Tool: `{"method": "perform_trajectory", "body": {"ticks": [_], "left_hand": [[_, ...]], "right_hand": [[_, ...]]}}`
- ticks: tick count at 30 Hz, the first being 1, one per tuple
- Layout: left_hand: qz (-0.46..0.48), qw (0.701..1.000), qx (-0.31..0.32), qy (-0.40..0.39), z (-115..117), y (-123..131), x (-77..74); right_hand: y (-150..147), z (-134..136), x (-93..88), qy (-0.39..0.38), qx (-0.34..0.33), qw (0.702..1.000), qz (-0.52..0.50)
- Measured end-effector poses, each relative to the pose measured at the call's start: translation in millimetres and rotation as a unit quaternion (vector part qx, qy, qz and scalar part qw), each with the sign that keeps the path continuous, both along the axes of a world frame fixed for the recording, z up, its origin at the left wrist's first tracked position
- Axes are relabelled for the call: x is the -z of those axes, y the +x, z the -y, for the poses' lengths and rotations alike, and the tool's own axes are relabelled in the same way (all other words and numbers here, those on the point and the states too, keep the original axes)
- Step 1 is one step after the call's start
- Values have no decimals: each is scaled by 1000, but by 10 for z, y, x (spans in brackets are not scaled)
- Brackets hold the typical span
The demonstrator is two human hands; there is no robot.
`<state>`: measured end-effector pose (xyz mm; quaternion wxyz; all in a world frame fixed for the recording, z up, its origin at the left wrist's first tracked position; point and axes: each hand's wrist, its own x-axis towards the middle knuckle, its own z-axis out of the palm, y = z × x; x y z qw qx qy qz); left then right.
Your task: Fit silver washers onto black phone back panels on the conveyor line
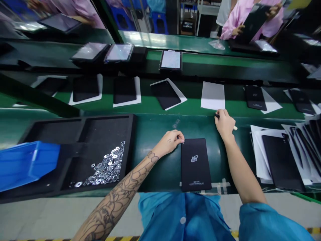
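Head | left hand (171, 142): pinched at corner of matte, rectangular black panel (196, 169) | right hand (224, 124): grasping slender, dark-tipped stick (217, 116)

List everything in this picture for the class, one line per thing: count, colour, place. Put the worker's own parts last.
Bench: one, green, across the middle
Logo panel: one, black, on the bench ahead of the shirt
Tray: one, black, left
Metal pieces: uncountable heap, silver, tray's near-right compartment
Bin: one, blue, far left
Panels on sheets: six visible, black on white, row beyond
Uncovered sheet: one, white, same row
Pile: many panels and sheets, black and white, right
Screens: at least three, pale, beyond the row
Stools: at least two, blue, background
Co-workers: at least two, pink sleeves, far side
Slim tool: one, dark and pale ends, right hand
Right hand: one, bare, above the bench's right half
Left hand: one, bare, logo panel's upper-left corner
Shirt: one, blue, bottom edge
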<state>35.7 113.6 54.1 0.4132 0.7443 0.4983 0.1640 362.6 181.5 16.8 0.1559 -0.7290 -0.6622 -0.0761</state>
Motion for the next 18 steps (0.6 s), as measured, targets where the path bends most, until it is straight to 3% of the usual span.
{"method": "perform_trajectory", "body": {"ticks": [10,18], "left_hand": [[-94,993,63,-25,-208,40,-7],[-136,985,86,-67,-298,68,-190]], "right_hand": [[-79,184,39,33,-29,997,-57],[-33,126,48,25,-30,996,-80]]}}
